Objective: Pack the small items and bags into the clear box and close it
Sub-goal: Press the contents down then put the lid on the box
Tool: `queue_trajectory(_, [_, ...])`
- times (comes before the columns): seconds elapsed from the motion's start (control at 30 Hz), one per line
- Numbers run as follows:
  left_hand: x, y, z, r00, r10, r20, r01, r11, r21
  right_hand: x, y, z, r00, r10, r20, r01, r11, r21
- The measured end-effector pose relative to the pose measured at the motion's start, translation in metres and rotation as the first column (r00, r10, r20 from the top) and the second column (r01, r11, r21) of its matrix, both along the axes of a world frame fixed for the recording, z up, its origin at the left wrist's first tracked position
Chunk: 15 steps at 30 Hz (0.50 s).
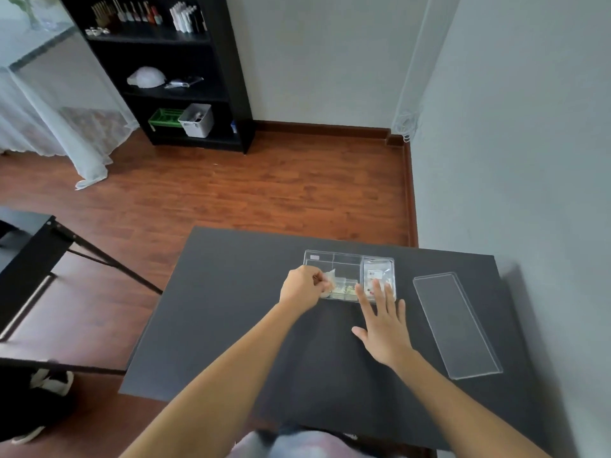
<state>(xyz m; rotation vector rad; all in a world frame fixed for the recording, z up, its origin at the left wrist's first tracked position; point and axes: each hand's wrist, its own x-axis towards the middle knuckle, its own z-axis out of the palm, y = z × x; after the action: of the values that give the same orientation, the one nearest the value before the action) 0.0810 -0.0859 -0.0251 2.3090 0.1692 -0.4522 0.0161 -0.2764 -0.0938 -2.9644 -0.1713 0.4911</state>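
A clear compartment box (344,259) stands open near the far middle of the black table (231,325). Its right compartment holds a small labelled bag (377,274); small pale items (344,287) lie in the front compartments. My left hand (302,287) is closed on a small clear bag (329,280) at the box's front left corner. My right hand (385,325) is flat with fingers spread, its fingertips resting on the box's front right edge. The clear lid (456,325) lies flat on the table to the right of the box.
A grey wall runs along the table's right side. A black shelf unit (172,71) with bins stands across the wood floor. Another black table (29,239) is at the left, with shoes (49,381) on the floor below.
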Motion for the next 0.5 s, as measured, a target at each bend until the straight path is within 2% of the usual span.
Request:
queue_trajectory(0.27, [0.024,-0.030,-0.007,0.985,-0.167,-0.048,0.173,0.968,0.181,-0.001,0.001,0.000,1.000,-0.002,0.015,0.002,1.000,0.019])
queue_trajectory(0.4, [0.031,-0.038,-0.018,0.968,-0.249,-0.031,0.242,0.894,0.376,-0.001,0.001,-0.001,1.000,-0.002,0.016,0.002,1.000,0.016])
queue_trajectory(0.5, [0.033,-0.041,-0.024,0.968,-0.246,-0.054,0.244,0.861,0.446,-0.001,0.001,-0.001,1.000,-0.006,0.016,0.005,1.000,0.012])
